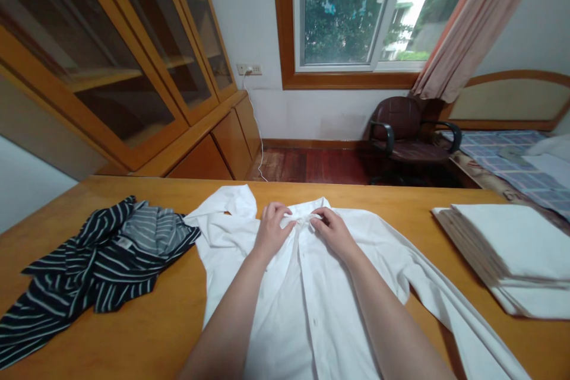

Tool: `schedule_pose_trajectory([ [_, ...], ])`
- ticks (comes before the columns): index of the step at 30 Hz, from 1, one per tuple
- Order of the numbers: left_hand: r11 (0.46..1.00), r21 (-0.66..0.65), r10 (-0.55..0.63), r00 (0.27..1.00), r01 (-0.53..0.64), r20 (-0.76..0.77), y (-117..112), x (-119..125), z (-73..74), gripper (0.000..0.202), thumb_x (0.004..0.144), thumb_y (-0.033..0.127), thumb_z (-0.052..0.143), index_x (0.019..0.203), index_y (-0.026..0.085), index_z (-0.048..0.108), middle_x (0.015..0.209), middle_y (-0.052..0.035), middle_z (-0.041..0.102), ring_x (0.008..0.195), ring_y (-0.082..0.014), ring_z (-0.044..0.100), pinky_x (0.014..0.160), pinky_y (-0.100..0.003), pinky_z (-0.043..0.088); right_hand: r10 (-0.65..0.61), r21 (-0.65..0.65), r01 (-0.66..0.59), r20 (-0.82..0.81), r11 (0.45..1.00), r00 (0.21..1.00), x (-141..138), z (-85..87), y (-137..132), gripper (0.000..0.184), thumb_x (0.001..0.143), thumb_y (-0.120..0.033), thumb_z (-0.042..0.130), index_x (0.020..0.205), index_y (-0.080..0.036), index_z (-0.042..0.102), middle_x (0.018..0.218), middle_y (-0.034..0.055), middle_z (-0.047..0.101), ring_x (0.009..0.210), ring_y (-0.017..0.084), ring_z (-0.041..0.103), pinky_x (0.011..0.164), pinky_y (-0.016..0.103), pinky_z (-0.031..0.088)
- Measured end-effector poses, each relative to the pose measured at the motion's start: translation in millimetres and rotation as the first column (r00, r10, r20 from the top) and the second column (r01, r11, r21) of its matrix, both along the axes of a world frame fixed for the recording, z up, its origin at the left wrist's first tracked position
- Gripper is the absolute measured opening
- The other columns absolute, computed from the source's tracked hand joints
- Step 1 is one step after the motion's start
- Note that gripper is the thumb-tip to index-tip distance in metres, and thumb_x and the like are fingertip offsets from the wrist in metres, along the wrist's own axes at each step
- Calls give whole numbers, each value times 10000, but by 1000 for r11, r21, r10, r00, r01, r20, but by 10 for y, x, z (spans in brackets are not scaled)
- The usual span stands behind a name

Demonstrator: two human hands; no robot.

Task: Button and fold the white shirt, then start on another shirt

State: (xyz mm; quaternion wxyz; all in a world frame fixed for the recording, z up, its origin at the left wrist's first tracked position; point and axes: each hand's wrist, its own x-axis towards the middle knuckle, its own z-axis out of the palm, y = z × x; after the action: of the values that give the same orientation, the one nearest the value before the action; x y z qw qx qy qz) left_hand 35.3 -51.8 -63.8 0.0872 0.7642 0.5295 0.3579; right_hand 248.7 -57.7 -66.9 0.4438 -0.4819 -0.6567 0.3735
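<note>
A white button-up shirt [285, 297] lies front side up on the wooden table [178, 338], its collar [305, 208] toward the far edge. My left hand [272, 228] pinches the left side of the collar, thumb and fingers closed on the cloth. On the other side, my right hand [332, 228] grips the collar's right end. Both hands are close together near the collar opening, and the placket runs down between my forearms. One sleeve is bent up at the left; the other stretches down to the right.
A crumpled black-and-white striped garment [111, 255] lies at the left, touching the shirt's sleeve. At the right sits a stack of folded white cloth [512, 249]. Beyond the table are a glass-door cabinet [146, 59], an office chair [401, 130] and a bed [512, 148].
</note>
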Motion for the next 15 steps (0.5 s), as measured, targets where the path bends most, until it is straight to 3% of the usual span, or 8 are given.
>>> schedule_pose_trajectory([
  [2,1000,24,-19,1000,19,8,-30,12,40,67,872,176,640,913,220,670,1113,-69,561,1060,-226,519,969,-397,464,-13,-37,12,-41,999,999,7,-10,3,166,893,-358,593,950,-208,634,794,5,643,714,164,576,654,269,464],
  [5,995,7,-96,995,96,-22,-76,26,100,167,883,114,581,845,231,694,1097,-61,578,1053,-228,511,958,-402,472,-29,-40,27,-37,999,999,9,-3,-5,167,896,-362,578,868,-207,630,736,-1,628,694,164,566,626,261,446],
  [11,986,-6,-164,976,165,-143,-102,30,81,157,925,256,627,1047,263,725,1080,-57,606,1049,-236,502,965,-396,464,-53,37,52,29,998,998,-3,44,-12,111,829,-301,598,798,-203,640,752,3,619,676,157,539,643,270,429],
  [15,986,-44,-167,958,161,-232,-97,62,50,177,920,285,649,1077,286,730,1108,-59,621,1052,-247,499,950,-414,462,-41,86,34,76,996,996,-7,38,-4,79,792,-263,603,794,-208,659,758,7,604,681,156,533,647,272,428],
])
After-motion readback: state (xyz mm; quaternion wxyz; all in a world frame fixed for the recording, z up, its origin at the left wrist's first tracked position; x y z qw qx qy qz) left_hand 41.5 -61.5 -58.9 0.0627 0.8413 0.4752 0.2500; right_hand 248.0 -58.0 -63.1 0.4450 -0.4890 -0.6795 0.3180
